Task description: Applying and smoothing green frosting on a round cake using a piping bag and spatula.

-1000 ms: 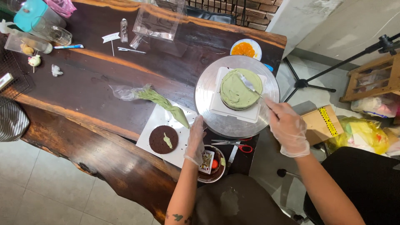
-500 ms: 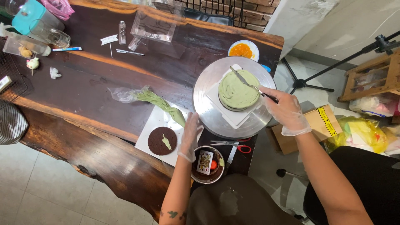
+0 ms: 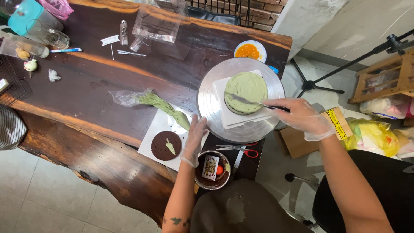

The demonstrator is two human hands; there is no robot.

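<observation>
Right now I'm smoothing green cream on the cake (image 3: 246,87) atop the turntable (image 3: 210,113): my right hand (image 3: 303,117) grips the spatula (image 3: 253,102), my left hand (image 3: 195,134) rests open-fingered against the rim; next calls for a steady turn, I judge

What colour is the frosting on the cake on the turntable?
Pale green frosting, seen in the head view, covering the cake's top.
</observation>
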